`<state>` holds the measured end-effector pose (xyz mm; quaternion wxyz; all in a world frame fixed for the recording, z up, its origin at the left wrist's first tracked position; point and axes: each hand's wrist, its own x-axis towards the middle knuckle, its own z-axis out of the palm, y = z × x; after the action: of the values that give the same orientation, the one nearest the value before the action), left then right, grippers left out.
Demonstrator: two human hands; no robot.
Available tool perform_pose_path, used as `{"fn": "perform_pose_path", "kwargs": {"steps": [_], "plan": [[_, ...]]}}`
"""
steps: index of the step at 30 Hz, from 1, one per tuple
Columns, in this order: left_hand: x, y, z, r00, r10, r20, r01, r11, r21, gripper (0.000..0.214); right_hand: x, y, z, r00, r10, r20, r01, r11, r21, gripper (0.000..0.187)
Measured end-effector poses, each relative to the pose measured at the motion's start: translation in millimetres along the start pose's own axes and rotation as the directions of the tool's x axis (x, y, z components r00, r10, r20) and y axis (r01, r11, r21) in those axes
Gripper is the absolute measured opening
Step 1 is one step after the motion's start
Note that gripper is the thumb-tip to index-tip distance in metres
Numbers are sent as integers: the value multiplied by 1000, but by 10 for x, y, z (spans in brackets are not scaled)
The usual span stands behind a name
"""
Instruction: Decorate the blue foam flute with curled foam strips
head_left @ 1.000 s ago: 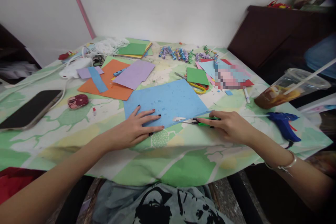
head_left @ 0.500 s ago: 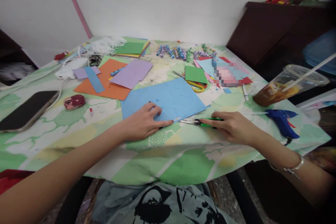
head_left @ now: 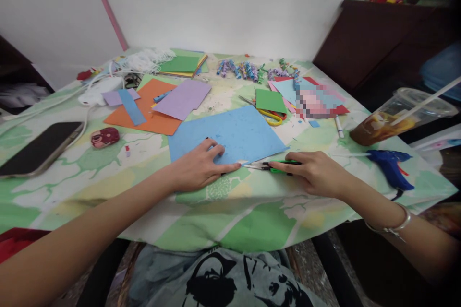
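A large blue paper sheet lies on the green patterned tablecloth in front of me. My left hand presses on the sheet's near edge, fingers drawn together over it. My right hand is closed round the handles of small green scissors, whose blades point left at the sheet's near right edge.
Orange, purple and green papers lie beyond. Yellow-handled scissors sit by the green piece. A phone lies left; a blue glue gun and an iced drink cup are right. Rolled paper curls line the far edge.
My left hand's fingers went from spread flat to drawn together at the sheet's near edge, shifting a little right. The right hand and scissors stay at the sheet's near right edge.
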<state>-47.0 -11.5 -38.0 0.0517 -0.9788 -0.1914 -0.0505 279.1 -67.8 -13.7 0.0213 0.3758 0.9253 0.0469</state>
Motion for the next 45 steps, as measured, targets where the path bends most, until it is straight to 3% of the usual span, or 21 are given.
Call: {"fn": "perform_pose_path", "kwargs": {"steps": [11, 23, 45], "plan": [[-7, -4, 2, 999, 1, -34, -1, 1000, -5, 42, 174, -186, -19, 998, -47, -39, 45, 997, -59, 59], [-9, -9, -3, 999, 0, -33, -1, 1000, -29, 46, 0, -55, -28, 1000, -7, -10, 7, 1000, 9, 59], [-9, -23, 16, 999, 1, -39, -2, 999, -38, 44, 80, -100, -14, 998, -42, -45, 44, 999, 27, 53]]}}
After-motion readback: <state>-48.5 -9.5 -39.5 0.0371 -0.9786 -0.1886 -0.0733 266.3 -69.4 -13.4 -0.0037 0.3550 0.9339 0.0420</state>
